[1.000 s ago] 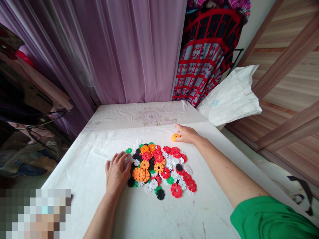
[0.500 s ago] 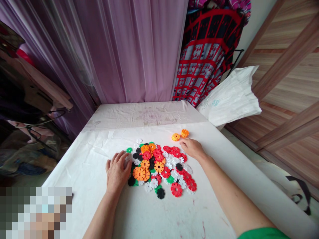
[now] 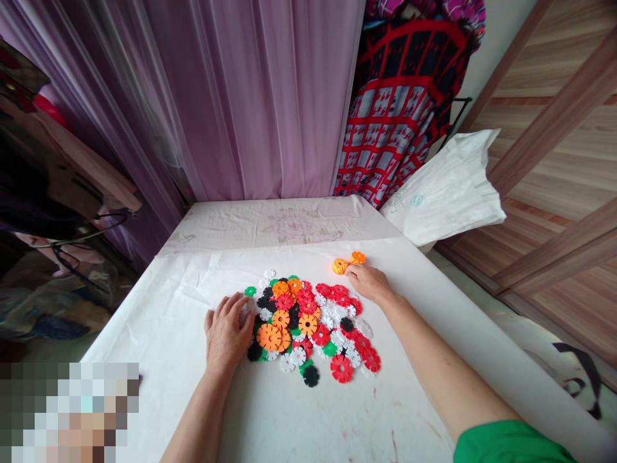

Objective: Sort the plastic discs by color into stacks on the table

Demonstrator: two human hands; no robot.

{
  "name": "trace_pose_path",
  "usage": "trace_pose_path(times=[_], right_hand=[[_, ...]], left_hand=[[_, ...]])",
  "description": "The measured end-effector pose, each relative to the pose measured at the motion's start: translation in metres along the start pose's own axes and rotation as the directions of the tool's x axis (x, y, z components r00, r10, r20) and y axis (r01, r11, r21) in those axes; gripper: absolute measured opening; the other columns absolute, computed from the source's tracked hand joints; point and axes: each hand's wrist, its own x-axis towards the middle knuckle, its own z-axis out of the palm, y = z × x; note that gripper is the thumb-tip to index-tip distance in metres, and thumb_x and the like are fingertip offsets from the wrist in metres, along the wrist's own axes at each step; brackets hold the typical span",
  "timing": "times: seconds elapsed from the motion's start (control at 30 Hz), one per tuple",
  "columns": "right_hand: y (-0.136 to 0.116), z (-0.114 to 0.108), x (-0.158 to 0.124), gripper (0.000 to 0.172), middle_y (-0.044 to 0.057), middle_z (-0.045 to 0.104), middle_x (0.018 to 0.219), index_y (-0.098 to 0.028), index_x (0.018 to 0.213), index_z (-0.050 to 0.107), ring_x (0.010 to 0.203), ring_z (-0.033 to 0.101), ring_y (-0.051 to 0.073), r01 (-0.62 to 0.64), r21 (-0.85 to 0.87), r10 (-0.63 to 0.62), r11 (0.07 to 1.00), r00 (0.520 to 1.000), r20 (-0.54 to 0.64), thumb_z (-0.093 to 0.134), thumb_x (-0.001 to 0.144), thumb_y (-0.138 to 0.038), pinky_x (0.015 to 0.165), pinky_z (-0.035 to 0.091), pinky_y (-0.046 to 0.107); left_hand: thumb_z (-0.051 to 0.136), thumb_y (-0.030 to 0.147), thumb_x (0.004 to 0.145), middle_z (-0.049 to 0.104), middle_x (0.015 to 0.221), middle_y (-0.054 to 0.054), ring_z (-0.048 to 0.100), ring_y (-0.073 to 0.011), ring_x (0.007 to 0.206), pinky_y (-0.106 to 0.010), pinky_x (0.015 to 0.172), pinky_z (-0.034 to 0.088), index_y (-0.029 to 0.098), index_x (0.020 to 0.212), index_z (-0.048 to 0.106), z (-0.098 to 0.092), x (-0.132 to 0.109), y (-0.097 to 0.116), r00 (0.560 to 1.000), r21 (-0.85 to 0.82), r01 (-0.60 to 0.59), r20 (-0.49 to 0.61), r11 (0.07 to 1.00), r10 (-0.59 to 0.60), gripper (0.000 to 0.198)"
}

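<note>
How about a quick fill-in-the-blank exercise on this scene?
1. The slotted plastic discs lying apart from the pile, beside the right hand, are colored ____.
2. The left hand rests at the pile's ____ edge.
3. The sleeve on the right arm is ____.
4. The curtain behind the table is ____.

Missing words: orange; left; green; purple.

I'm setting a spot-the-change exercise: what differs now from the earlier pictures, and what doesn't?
Since the first picture, the right hand has drawn back toward the person, and an orange piece now shows beyond it; whether the hand just let it go is unclear. The other orange piece, the left hand and the pile stayed put.
</note>
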Motion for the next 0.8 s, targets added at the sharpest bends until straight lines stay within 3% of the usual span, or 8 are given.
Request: trace_pose_path(times=[0.23, 0.37, 0.5, 0.63, 0.73, 0.8], right_hand=[[-0.006, -0.007, -0.008, 0.028, 0.002, 0.074, 0.106, -0.027, 0.097, 0.072, 0.09, 0.066, 0.019, -0.003, 0.036, 0.004, 0.999, 1.0, -0.019, 0.044, 0.093, -0.026, 0.07, 0.041, 0.027], [-0.034, -0.01, -0.007, 0.025, 0.001, 0.074, 0.105, -0.026, 0.097, 0.072, 0.093, 0.065, 0.016, 0.139, 0.181, -0.117, 0.974, 0.985, -0.127, 0.05, 0.089, -0.019, 0.077, 0.044, 0.025], [-0.081, -0.003, -0.007, 0.025, 0.001, 0.072, 0.109, -0.027, 0.103, 0.074, 0.095, 0.066, 0.015, 0.351, 0.287, -0.32, 0.891, 0.936, -0.149, 0.057, 0.086, -0.019, 0.085, 0.048, 0.026], [-0.124, 0.008, -0.015, 0.04, 0.007, 0.063, 0.132, -0.025, 0.126, 0.066, 0.119, 0.058, 0.021, 0.544, 0.277, -0.51, 0.792, 0.839, -0.188, 0.067, 0.086, -0.032, 0.102, 0.044, 0.035], [-0.139, 0.015, -0.022, 0.038, 0.007, 0.059, 0.14, -0.029, 0.124, 0.068, 0.13, 0.051, 0.025, 0.646, 0.236, -0.628, 0.726, 0.763, -0.154, 0.066, 0.088, -0.036, 0.106, 0.042, 0.044], [-0.136, 0.018, -0.024, 0.029, 0.006, 0.06, 0.139, -0.031, 0.118, 0.071, 0.13, 0.052, 0.024, 0.643, 0.23, -0.625, 0.73, 0.765, -0.155, 0.063, 0.091, -0.032, 0.105, 0.043, 0.045]], left_hand=[[0.047, 0.035, 0.093, 0.059, 0.141, -0.006, 0.045, -0.0283, 0.137, -0.055, 0.115, 0.025, 0.029, 0.123, 0.065, 0.0, 0.0, 0.0, 1.0, 0.002, -0.01, -0.015, 1.0, 0.01, 0.035], [0.047, 0.037, 0.093, 0.059, 0.141, -0.005, 0.044, -0.0284, 0.137, -0.056, 0.115, 0.025, 0.029, 0.123, 0.065, -0.001, -0.001, 0.001, 1.0, 0.002, 0.001, -0.008, 1.0, -0.001, 0.036], [0.046, 0.037, 0.094, 0.058, 0.143, -0.005, 0.043, -0.0285, 0.138, -0.056, 0.116, 0.025, 0.028, 0.123, 0.065, -0.002, -0.001, 0.003, 1.0, 0.004, 0.007, 0.007, 1.0, -0.007, 0.036], [0.046, 0.037, 0.094, 0.058, 0.143, -0.005, 0.043, -0.0282, 0.138, -0.056, 0.116, 0.024, 0.028, 0.123, 0.065, -0.002, -0.001, 0.003, 1.0, 0.0, 0.013, 0.007, 1.0, -0.013, 0.036], [0.047, 0.036, 0.093, 0.059, 0.142, -0.006, 0.044, -0.0279, 0.137, -0.055, 0.116, 0.024, 0.029, 0.123, 0.065, -0.002, -0.001, 0.003, 1.0, -0.008, 0.006, -0.013, 1.0, -0.006, 0.036], [0.047, 0.036, 0.093, 0.059, 0.141, -0.006, 0.045, -0.0283, 0.136, -0.056, 0.115, 0.025, 0.029, 0.123, 0.065, -0.002, -0.001, 0.003, 1.0, -0.011, 0.004, -0.015, 1.0, -0.004, 0.036]])
